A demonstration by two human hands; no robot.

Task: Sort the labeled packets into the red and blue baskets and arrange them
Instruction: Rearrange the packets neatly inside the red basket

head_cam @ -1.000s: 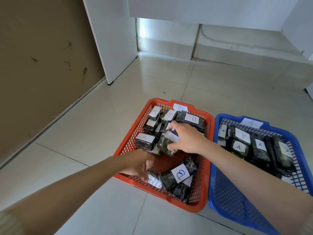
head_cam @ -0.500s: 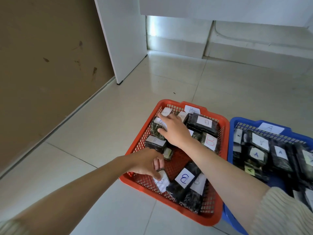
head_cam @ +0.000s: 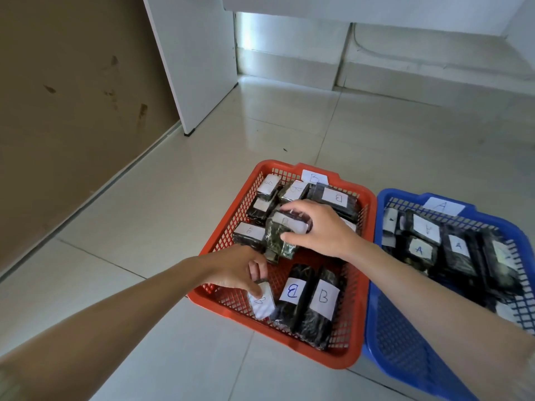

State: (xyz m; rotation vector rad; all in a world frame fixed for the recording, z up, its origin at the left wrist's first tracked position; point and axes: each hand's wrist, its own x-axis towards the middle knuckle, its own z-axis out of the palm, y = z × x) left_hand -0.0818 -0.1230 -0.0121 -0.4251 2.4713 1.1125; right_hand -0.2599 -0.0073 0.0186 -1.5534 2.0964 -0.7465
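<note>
Right hand (head_cam: 321,230) grips centre packet (head_cam: 282,237); left hand (head_cam: 234,267) touches corner packet (head_cam: 262,303).
</note>
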